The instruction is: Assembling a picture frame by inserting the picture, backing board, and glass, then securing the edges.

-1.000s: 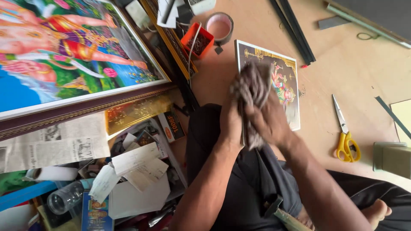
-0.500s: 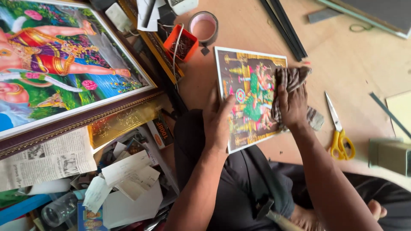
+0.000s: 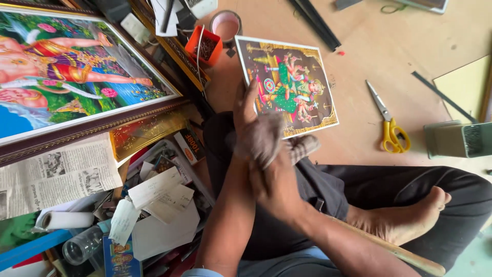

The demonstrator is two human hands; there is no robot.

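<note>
Picture print (image 3: pixel 289 84), a glossy devotional image with a dark gold-edged border, lies on the wooden floor (image 3: pixel 369 46) with its near edge by the person's lap. In the head view, the left hand (image 3: pixel 246 110) rests on the print's near left corner, fingers pressed flat to steady it, pinching nothing. The right hand (image 3: pixel 274 174) is closed around a grey checked cloth (image 3: pixel 271 141), bunched against the print's near edge; motion blur hides the exact finger positions. Judging from how things lie, the print's surface looks clean and shiny across its far part, while the near corners under the hands and cloth are covered, so I cannot tell whether they are wiped.

Yellow-handled scissors (image 3: pixel 392 128) lie on the floor to the right of the print, well apart from it. An orange box of small hardware (image 3: pixel 204 45) and a tape roll (image 3: pixel 226 24) sit beyond the print's far left corner. A large framed picture (image 3: pixel 77 72) leans at the left, above newspaper (image 3: pixel 54 172) and scattered papers.
</note>
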